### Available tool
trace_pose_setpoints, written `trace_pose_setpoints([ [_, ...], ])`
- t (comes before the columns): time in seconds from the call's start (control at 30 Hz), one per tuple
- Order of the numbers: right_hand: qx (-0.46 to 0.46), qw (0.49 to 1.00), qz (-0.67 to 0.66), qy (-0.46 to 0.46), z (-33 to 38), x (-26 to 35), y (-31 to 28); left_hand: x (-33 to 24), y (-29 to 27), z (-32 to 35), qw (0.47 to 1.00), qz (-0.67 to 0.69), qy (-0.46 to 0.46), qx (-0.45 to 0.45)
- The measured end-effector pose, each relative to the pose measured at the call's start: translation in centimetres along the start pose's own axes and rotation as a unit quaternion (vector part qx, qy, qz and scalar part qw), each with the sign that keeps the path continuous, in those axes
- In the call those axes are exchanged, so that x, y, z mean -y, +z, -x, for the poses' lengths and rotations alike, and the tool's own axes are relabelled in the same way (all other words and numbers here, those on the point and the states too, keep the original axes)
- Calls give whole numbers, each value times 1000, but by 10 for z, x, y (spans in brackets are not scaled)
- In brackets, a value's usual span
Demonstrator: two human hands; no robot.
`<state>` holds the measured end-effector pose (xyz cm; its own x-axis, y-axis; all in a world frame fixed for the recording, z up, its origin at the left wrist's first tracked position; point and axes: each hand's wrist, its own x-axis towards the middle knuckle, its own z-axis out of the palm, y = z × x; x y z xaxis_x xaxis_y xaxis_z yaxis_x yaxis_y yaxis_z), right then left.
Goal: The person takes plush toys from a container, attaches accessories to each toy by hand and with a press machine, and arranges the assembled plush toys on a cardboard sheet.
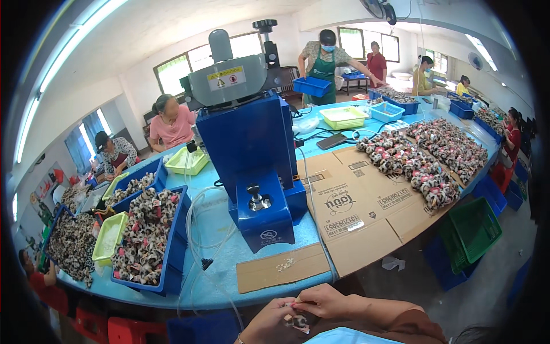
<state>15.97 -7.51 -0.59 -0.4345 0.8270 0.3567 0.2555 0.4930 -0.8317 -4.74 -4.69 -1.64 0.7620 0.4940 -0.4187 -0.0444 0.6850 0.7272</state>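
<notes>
At the lower edge, my left hand [264, 324] is closed round a small spotted plush toy [296, 321] with brown, white and dark fur. My right hand [324, 300] pinches a pink part at the top of the same toy. The hands partly cover it, so its full shape is hidden. Just beyond them lies a cardboard strip [252, 276] with small pale bits on it. A blue press-like machine [252, 155] with a grey head stands on the table past the strip, and a metal fitting [258, 198] sits on its lower ledge.
A blue crate [182, 246] of plush toys stands left, near a green tray [109, 238]. Flat cardboard [355, 212] lies right, beside heaped toys [450, 143]. A cable [312, 212] and clear tubes [192, 229] cross the table. Several people work around it; one holds a blue bin [311, 86].
</notes>
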Motion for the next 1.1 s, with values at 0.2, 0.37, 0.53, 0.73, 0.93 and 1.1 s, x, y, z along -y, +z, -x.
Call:
trace_pose_setpoints([
  [0.2, 40, 999, -2, 13, -1, -1, -1, -7, 10, 9, 994, -105, 41, 9],
  [0.37, 76, 995, -47, 51, -8, 4, -4, -4, 4, 12, 994, -105, 4, 21],
  [0.53, 82, 995, -31, 52, -9, -6, -11, -1, 10, 13, 999, -17, 29, 42],
  [0.73, 93, 992, -28, 86, -17, -4, -29, 9, -7, 0, 997, -18, 77, -15],
  [0.93, 46, 970, -177, 159, -29, -14, -29, 13, -5, -13, 989, 15, 130, -72],
  [1.1, -97, 981, 8, 168, -41, 13, -21, -9, -2, -17, 951, 65, 246, -177],
])
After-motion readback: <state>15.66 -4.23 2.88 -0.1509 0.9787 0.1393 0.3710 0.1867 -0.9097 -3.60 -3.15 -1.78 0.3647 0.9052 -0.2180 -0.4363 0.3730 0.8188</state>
